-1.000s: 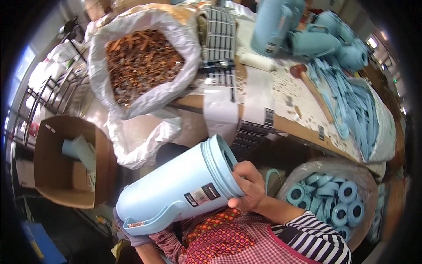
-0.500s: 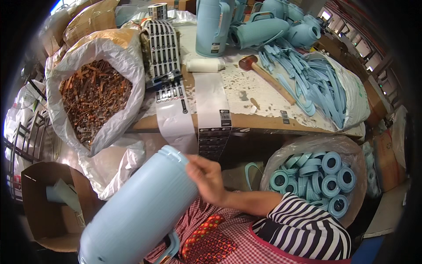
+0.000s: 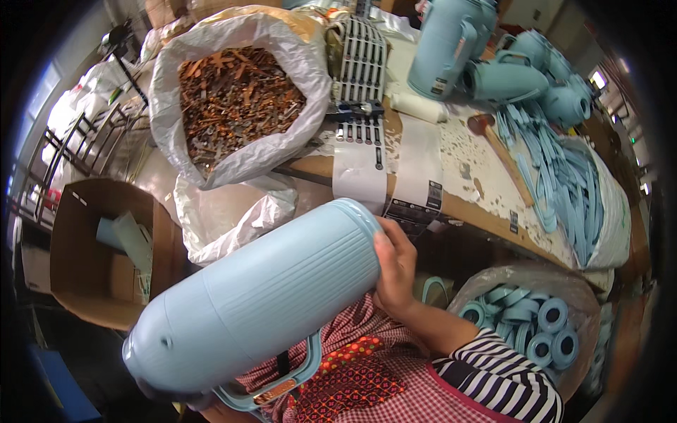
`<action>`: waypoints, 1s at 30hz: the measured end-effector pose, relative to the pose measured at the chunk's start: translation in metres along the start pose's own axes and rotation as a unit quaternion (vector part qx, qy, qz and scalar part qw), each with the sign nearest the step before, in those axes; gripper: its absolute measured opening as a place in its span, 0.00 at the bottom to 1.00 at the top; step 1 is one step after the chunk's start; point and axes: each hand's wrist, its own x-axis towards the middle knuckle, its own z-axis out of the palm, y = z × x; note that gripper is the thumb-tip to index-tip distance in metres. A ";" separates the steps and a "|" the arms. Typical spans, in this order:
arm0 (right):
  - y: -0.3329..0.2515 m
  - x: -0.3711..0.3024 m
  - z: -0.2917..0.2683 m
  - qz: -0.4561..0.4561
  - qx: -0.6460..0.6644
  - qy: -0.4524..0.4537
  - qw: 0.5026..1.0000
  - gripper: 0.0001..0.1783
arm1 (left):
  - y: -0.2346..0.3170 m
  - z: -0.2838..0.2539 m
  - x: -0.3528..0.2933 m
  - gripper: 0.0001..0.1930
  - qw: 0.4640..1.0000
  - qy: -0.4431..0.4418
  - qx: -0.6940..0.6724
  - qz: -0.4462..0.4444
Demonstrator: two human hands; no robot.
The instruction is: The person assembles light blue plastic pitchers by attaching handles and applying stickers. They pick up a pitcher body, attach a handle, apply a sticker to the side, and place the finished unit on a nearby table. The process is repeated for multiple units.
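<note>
A light blue thermos flask (image 3: 261, 296) with ribbed sides lies slantwise across my front, its base end up to the right and its neck end down to the left. My right hand (image 3: 396, 264) is closed on the rim at the base end, the thumb side against the ribbed wall. On the flask's underside, a carry handle (image 3: 293, 381) faces my checked apron. A bit of skin (image 3: 229, 414) shows below the neck end near that handle; the flask hides the fingers of my left hand. A dark part sits at the neck end, too blurred to name.
Beyond the flask stands a worktable (image 3: 486, 204) with a sheet of labels (image 3: 360, 70), a mallet (image 3: 504, 151), blue strips (image 3: 557, 183) and several flasks (image 3: 444, 49). At left are a sack of small rusty metal parts (image 3: 236, 106) and a cardboard box (image 3: 106, 282). A bag of blue rings (image 3: 525, 317) stands right.
The flask has tilted nearer level, its base end swinging right with my right hand. More of its handle shows. The view has shifted, so table and sacks appear farther right.
</note>
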 end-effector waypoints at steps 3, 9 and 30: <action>0.000 -0.001 -0.001 -0.102 -0.002 -0.026 0.994 0.21 | -0.003 -0.019 0.003 0.37 0.991 0.005 -0.017 -0.132; 0.026 0.000 -0.024 -0.420 0.007 -0.278 0.864 0.24 | 0.008 0.009 0.020 0.26 0.838 0.055 -0.408 -0.357; 0.021 0.027 -0.082 0.293 -0.063 -0.173 0.938 0.16 | 0.077 0.048 0.053 0.20 0.995 0.072 0.053 -0.036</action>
